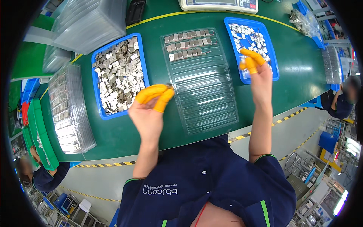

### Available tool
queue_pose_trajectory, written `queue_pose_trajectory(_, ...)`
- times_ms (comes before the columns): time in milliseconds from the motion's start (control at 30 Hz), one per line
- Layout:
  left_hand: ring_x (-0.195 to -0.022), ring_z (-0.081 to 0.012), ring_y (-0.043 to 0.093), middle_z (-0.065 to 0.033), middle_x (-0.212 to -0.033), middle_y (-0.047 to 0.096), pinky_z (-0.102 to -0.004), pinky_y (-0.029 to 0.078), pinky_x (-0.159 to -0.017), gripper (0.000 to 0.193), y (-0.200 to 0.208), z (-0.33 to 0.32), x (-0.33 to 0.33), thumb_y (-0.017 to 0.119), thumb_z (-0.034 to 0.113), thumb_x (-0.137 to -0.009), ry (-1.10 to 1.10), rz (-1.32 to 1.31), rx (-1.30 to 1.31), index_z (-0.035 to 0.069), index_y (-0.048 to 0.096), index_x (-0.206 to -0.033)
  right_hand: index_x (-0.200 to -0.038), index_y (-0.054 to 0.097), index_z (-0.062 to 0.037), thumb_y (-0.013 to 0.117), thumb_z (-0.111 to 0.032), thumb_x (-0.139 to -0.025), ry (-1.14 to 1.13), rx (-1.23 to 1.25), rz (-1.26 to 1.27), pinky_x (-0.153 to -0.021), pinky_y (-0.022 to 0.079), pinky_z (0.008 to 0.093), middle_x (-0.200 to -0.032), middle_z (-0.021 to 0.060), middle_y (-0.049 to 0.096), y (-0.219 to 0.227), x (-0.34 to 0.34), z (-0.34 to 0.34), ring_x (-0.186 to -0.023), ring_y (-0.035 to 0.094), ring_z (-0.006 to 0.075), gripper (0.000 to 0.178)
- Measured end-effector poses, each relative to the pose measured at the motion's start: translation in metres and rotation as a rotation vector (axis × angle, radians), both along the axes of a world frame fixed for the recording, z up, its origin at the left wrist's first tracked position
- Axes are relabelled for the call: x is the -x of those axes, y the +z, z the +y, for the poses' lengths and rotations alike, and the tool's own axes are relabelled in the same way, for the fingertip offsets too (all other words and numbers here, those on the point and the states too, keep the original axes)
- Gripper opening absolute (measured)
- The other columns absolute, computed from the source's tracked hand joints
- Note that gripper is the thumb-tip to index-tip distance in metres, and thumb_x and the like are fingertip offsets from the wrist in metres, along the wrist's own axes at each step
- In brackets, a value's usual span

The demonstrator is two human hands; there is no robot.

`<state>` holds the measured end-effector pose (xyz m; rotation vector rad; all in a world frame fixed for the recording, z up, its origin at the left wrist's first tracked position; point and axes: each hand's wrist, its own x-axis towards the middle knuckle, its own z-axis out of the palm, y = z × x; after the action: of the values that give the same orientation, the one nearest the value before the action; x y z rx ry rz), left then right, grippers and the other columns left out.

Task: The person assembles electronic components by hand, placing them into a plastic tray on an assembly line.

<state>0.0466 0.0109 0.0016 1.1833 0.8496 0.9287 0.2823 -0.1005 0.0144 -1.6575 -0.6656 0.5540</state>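
Observation:
My left hand (148, 109), with yellow finger covers, pinches a small dark piece (169, 86) at its fingertips. It hovers between a blue tray heaped with small silver metal blocks (121, 72) and a clear ribbed plastic tray (204, 102). In the far rows of the clear tray lie metal blocks with thin reddish wires (189, 34). My right hand (260, 73), also in yellow finger covers, is over a second blue tray (275, 64) of small white pieces with fine leads (255, 39). Its fingers are drawn together; what they hold is too small to make out.
Stacked clear trays (72, 109) stand at the left, with a taller clear stack (90, 24) behind. A scale (219, 4) sits at the far edge beside a black tray (135, 11). Bagged parts (304, 22) lie far right. Co-workers sit at both sides.

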Motion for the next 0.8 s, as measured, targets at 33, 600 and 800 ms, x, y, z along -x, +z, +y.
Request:
queue_pose_trajectory(33, -0.085, -0.0194, 0.065, -0.0118, -0.09, 0.066, -0.0283, 0.053, -0.079, 0.022, 0.008, -0.009, -0.011, 0.068, -0.009, -0.073, -0.015, -0.109, 0.101, -0.005, 0.061, -0.093, -0.113, 0.055, -0.0009, 0.052, -0.004, -0.09, 0.029, -0.038, 0.097, -0.072, 0.044, 0.0208, -0.088, 0.0044, 0.061, 0.011, 0.024, 0.006, -0.078, 0.058, 0.01, 0.024)
queue_pose_trajectory(600, -0.084, -0.0188, 0.065, -0.0129, -0.092, 0.066, -0.0288, 0.053, -0.081, 0.02, -0.006, -0.027, -0.023, 0.067, -0.01, -0.073, -0.056, -0.092, 0.198, -0.007, 0.063, -0.093, -0.096, 0.066, 0.0004, 0.065, 0.001, -0.079, 0.052, -0.046, -0.187, -0.081, 0.045, 0.0248, -0.093, 0.0073, 0.065, 0.005, 0.088, 0.01, -0.087, 0.059, 0.0145, 0.017)
queue_pose_trajectory(800, -0.085, -0.0202, 0.065, -0.0136, -0.092, 0.066, -0.03, 0.053, -0.08, 0.019, -0.004, -0.029, -0.02, 0.066, -0.011, -0.074, -0.092, -0.092, 0.187, -0.008, 0.063, -0.093, -0.091, 0.067, -0.0024, 0.066, -0.002, -0.077, 0.075, -0.071, -0.144, -0.077, 0.046, 0.0284, -0.087, 0.0073, 0.067, 0.002, 0.1, 0.011, -0.084, 0.06, 0.0197, 0.014)
